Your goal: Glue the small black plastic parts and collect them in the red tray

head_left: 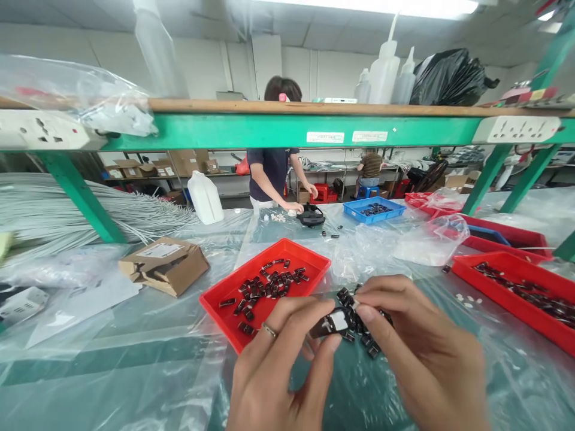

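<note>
My left hand (283, 365) and my right hand (422, 347) meet over the bench, both pinching one small black part with a pale face (336, 322). A ring sits on a left finger. Under the fingers lies a loose heap of small black parts (366, 344) on the plastic-covered table. Just beyond my left hand stands a red tray (309, 263) holding several of the same black parts.
A second red tray (498, 269) with black parts lies at the right, a blue tray (354, 211) further back. A cardboard box (164, 263) sits left, near a bundle of white cables (67, 209). Another person (274, 170) works across the bench. A green shelf beam (287, 129) spans overhead.
</note>
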